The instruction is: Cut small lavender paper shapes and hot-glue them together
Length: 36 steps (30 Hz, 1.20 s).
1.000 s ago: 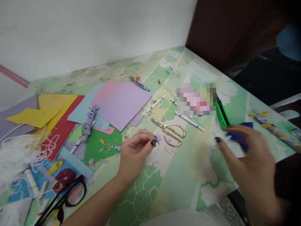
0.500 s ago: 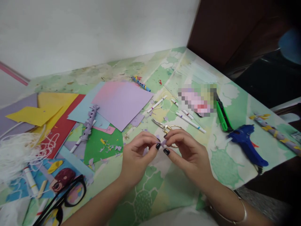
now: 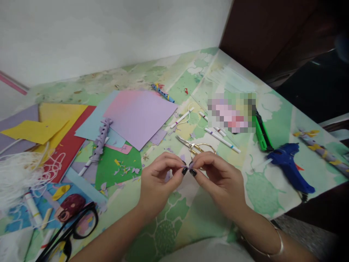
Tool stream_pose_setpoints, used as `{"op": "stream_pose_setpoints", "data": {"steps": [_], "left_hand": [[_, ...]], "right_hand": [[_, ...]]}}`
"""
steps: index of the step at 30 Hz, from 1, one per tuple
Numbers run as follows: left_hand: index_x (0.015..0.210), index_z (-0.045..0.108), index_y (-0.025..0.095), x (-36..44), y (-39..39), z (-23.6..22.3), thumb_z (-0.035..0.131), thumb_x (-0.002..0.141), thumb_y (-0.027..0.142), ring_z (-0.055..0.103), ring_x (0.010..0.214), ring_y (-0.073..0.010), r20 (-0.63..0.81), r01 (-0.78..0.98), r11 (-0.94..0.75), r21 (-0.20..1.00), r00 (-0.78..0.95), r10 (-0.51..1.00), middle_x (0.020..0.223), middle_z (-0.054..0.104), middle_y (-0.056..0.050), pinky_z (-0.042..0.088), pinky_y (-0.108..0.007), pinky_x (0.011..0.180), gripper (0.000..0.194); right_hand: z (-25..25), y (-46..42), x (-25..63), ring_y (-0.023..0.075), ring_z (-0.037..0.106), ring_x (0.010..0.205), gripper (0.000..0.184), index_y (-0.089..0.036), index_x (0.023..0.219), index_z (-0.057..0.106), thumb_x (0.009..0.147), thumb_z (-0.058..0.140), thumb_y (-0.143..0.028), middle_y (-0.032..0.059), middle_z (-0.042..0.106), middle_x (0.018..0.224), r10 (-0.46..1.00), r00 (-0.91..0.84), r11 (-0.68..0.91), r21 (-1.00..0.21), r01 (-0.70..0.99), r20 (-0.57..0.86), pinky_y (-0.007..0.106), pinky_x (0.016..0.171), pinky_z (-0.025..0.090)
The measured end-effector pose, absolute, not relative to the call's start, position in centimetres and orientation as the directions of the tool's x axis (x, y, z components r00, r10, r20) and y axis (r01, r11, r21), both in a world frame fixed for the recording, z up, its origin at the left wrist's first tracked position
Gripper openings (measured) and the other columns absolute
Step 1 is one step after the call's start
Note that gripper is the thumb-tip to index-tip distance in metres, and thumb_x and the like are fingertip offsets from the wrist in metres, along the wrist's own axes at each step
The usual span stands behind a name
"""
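My left hand (image 3: 159,180) and my right hand (image 3: 218,180) meet above the middle of the table, fingertips pinched together on a tiny lilac paper piece (image 3: 188,166) that is mostly hidden between them. Just behind the fingers lie gold-handled scissors (image 3: 195,147). A blue glue gun (image 3: 289,167) rests on the table to the right of my right hand. A lilac paper sheet (image 3: 139,114) lies behind my left hand.
Coloured paper sheets (image 3: 65,127) overlap at the left, with a lilac decorated stick (image 3: 100,140), white string (image 3: 19,174) and black glasses (image 3: 71,233) nearer me. White markers (image 3: 222,140), a green cutter (image 3: 261,134) and a wrapped stick (image 3: 323,151) lie at the right. The table edge (image 3: 272,214) drops off at right.
My right hand left the blue glue gun on the table at right and came to the middle, joining my left hand in a pinch on the small lilac piece.
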<state>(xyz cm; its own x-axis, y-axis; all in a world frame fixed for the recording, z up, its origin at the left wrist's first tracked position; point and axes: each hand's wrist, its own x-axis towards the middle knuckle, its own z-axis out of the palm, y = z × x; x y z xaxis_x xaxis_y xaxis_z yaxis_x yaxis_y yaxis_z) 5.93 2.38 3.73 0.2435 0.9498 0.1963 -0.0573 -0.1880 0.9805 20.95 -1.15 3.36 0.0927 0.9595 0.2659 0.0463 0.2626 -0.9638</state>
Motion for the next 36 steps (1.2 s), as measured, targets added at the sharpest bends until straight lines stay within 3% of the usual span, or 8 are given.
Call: {"op": "stream_pose_setpoints", "data": {"steps": [15, 36], "left_hand": [[0.074, 0.070, 0.019, 5.98, 2.41, 3.61, 0.063, 0.076, 0.002, 0.059, 0.073, -0.0110, 0.189, -0.051, -0.182, 0.982, 0.253, 0.949, 0.076, 0.062, -0.002, 0.048, -0.021, 0.064, 0.018], [0.071, 0.065, 0.018, 6.14, 2.36, 3.43, 0.062, 0.074, 0.005, 0.058, 0.072, -0.0149, 0.190, -0.012, -0.194, 0.981, 0.269, 0.944, 0.074, 0.061, -0.003, 0.047, -0.027, 0.062, 0.014]], "right_hand": [[3.32, -1.08, 20.76, 0.0110, 0.061, 0.080, 0.015, -0.022, 0.086, 0.063, 0.082, 0.062, -0.008, -0.0008, 0.062, 0.082, 0.967, 0.121, 0.229, -0.973, -0.040, 0.222, 0.024, 0.069, 0.052], [2.98, -1.07, 20.27, 0.0107, 0.057, 0.076, 0.020, -0.022, 0.084, 0.053, 0.077, 0.060, -0.004, -0.0018, 0.056, 0.081, 0.975, 0.139, 0.187, -0.979, -0.079, 0.175, 0.025, 0.069, 0.050]]}}
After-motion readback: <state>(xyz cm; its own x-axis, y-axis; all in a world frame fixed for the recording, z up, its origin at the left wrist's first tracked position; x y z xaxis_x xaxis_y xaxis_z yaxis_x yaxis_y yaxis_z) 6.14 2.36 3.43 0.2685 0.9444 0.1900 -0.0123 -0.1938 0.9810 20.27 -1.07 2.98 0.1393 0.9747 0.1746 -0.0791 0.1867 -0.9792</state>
